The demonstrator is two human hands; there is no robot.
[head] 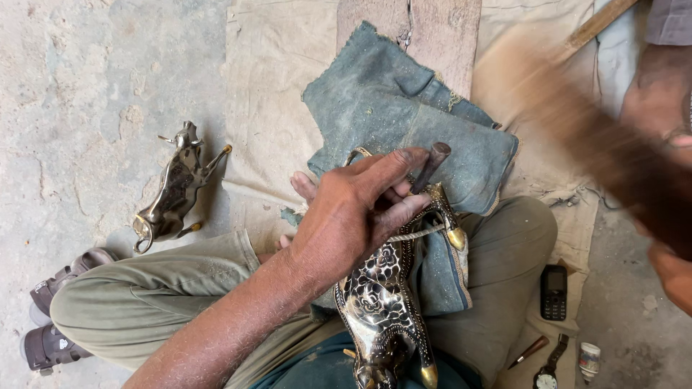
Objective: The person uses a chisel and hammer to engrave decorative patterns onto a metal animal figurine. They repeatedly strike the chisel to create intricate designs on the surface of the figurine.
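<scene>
Already richly engraved, the brass figure (382, 302) lies across the lap; left hand (353, 216) pinches a chisel (430, 167), right hand (667, 209) blurred, grip unclear.

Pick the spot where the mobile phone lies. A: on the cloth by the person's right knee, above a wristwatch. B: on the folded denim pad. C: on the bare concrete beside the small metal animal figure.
A: the mobile phone lies on the cloth just above the wristwatch.

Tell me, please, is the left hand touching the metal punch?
Touching: the head view shows the left hand pinching the metal punch between thumb and fingers.
</scene>
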